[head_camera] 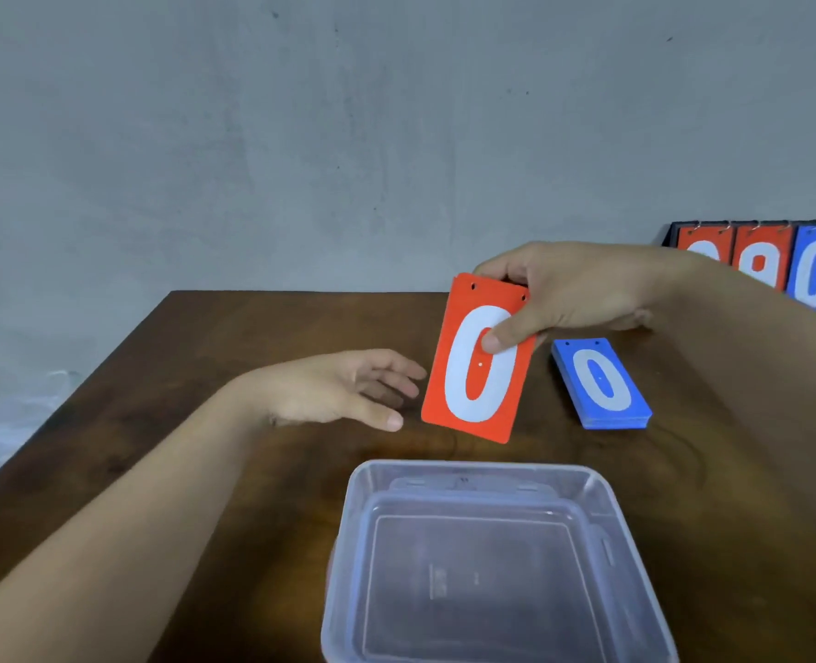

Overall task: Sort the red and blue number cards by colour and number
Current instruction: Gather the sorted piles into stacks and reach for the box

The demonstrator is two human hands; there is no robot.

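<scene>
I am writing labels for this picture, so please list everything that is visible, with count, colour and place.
red cards: one stack, red, white 0 in front, held above the table
blue cards: one stack, blue, white 0 on top, lying on the table right of the red cards
container: one, clear plastic, near edge of the table
scoreboard: one, red and blue panels, far right, partly hidden
table: one, dark brown wood
wall: one, grey, behind
left hand: one, open, left of the red cards
right hand: one, pinches the red cards' top
</scene>
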